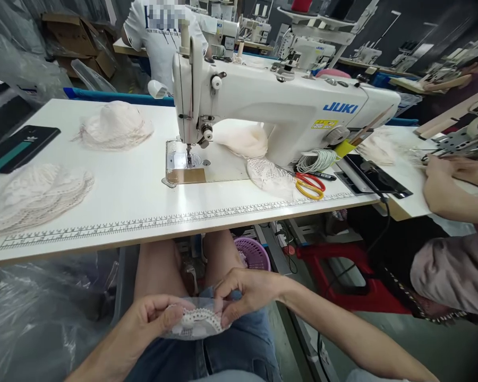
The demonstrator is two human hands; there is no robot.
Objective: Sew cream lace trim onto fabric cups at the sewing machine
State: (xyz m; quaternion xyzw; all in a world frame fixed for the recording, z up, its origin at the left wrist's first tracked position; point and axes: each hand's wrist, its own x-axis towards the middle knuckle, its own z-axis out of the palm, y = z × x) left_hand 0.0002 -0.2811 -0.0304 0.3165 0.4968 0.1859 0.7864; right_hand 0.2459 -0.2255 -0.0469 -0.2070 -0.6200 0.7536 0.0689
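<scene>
I have both hands low over my lap, below the edge of the table (103,207). My left hand (143,326) curls around the left end of a small lace piece (197,321), thumb lying on top of it. My right hand (249,294) pinches the right end, fingertips (226,318) closed narrow on the scalloped trim. The lace piece is pale and partly sheer, stretched between the two hands and resting just above my jeans (231,350).

On the table, straight ahead, stands a white sewing machine (279,106), its needle over the metal plate. Behind the needle arm lies a bundle of cream fabric (242,140), and a netted lace cup (269,175) sits just in front of the machine's base. Red and yellow scissors (310,185) lie beside it, near a coil of white cord (314,159). On the left side of the table I see two stacks of lace cups, one near (35,196) and one farther back (115,124), with a dark phone (18,148) at the far left edge. A ruler strip (151,221) runs along the front edge.

To the right, another person's forearm (446,191) rests on the neighbouring table. Beyond the machine stands a person in a white shirt (159,37). A purple basket (253,252) sits under the table.
</scene>
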